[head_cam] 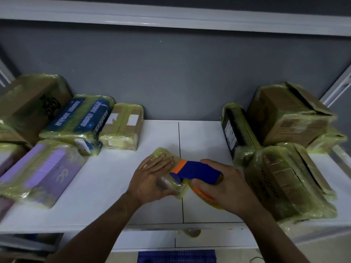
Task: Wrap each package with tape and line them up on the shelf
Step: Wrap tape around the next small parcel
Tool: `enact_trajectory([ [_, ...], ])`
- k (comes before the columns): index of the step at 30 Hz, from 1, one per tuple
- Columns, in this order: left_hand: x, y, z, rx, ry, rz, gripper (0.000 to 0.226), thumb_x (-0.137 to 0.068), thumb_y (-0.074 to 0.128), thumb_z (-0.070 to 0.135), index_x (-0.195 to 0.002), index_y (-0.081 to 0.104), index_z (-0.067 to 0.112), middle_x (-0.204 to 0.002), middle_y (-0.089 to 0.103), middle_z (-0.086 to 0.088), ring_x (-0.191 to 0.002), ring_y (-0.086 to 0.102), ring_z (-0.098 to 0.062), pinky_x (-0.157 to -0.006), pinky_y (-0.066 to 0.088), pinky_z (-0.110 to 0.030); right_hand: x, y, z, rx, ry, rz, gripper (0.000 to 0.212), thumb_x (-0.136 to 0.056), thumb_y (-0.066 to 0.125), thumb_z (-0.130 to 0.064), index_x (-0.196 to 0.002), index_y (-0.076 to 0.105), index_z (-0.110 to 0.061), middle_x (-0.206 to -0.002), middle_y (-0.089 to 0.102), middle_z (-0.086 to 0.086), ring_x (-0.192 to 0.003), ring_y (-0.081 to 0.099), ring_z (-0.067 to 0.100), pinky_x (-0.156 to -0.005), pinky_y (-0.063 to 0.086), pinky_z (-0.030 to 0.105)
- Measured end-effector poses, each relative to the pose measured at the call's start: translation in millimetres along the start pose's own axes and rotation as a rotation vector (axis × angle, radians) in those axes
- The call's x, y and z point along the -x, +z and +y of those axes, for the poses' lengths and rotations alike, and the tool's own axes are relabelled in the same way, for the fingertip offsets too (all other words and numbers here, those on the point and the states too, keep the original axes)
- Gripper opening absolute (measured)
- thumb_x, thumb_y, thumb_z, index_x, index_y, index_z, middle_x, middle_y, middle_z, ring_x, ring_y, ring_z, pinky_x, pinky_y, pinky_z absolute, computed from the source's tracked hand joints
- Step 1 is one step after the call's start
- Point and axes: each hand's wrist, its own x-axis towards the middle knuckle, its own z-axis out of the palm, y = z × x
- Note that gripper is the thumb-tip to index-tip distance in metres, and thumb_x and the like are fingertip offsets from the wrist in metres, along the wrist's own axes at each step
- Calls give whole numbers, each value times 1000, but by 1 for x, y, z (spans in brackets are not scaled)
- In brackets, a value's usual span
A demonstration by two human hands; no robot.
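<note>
- Head view: a small flat package covered in yellowish see-through tape (161,152) lies near the front of the white shelf (114,186), in the bare gap in the middle.
- The left hand (152,177) lies flat on top of the small package with straight fingers. I think it is pressing down so the package cannot slide.
- The right hand (228,186) is wrapped tight round a blue tape gun with orange parts (197,171). The front of the tape gun touches the right side of the small package, likely to lay on more tape.
- So the wrapping looks close to done, but this package is not yet in a row.
- Left of the small package sit a purple wrapped package (41,171), a blue wrapped package with white writing (79,122), a little brown wrapped box (121,126) and a big brown wrapped box (28,105).
- Right of the small package stand a black wrapped package (235,130) and brown wrapped cardboard boxes (284,114), some stacked.
- All these are taped shut, so I cannot tell what is inside them.
- Below the small package, under the shelf's front edge, is what looks like a roll of yellowish tape (193,233), and lower down a blue plastic crate (176,256). I cannot see into it.
</note>
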Motion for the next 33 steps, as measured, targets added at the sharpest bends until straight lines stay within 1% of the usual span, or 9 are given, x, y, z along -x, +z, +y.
enact_trajectory([
  [5,2,4,-3,22,-22,46,89,-73,64,85,-138,64,24,-148,52,14,-144,41,-5,-117,36,-43,3,1,-1,-22,-8,4,25,-90,78,-39,-112,68,-32,-91,72,-8,-84,69,11,-72,57,33],
  [10,0,3,-6,21,-7,61,86,-74,61,86,-135,66,25,-146,52,15,-142,43,-5,-120,32,-37,9,-6,2,-11,-33,21,28,-91,74,-44,-116,66,-33,-90,71,-7,-82,69,13,-70,57,38],
  [14,-1,3,-6,26,-9,46,87,-72,65,84,-137,64,27,-148,51,17,-142,43,-5,-118,34,-40,25,-12,14,-2,-38,40,35,-86,71,-56,-118,63,-45,-96,72,-12,-87,70,10,-71,60,35],
  [18,-5,-2,-5,22,0,8,88,-71,68,81,-139,63,25,-148,52,13,-142,44,-8,-116,37,-45,29,-9,22,-8,-38,50,40,-87,71,-59,-123,61,-46,-101,72,-15,-92,71,7,-73,61,33],
  [25,-9,-12,16,30,-45,-63,107,-67,57,93,-149,49,25,-152,50,8,-148,37,-17,-123,26,-49,29,-4,31,8,-17,66,38,-82,70,-65,-117,55,-63,-104,70,-22,-93,70,3,-75,62,32],
  [27,-9,-6,29,38,-26,-61,96,-75,58,86,-147,53,23,-152,51,7,-146,39,-19,-120,33,-48,27,-6,33,-35,10,45,38,-81,73,-62,-115,57,-64,-104,70,-20,-94,70,4,-79,62,36],
  [29,-6,3,37,56,-36,-31,75,-83,63,68,-142,59,23,-150,53,8,-143,44,-18,-114,40,-49,25,-11,34,-76,34,-8,41,-77,76,-60,-113,58,-67,-105,71,-22,-95,71,3,-82,63,37],
  [31,-4,6,35,88,-59,-41,67,-83,69,56,-142,59,25,-150,52,11,-145,41,-16,-116,37,-50,23,-13,36,-77,86,-78,50,-72,81,-57,-115,59,-64,-105,72,-23,-95,72,3,-83,63,37],
  [33,-6,7,29,110,-49,-82,69,-82,72,52,-145,56,28,-152,49,13,-148,36,-16,-120,32,-49,19,-12,39,-66,174,-138,58,-67,84,-53,-118,57,-56,-100,74,-15,-88,73,6,-81,63,36],
])
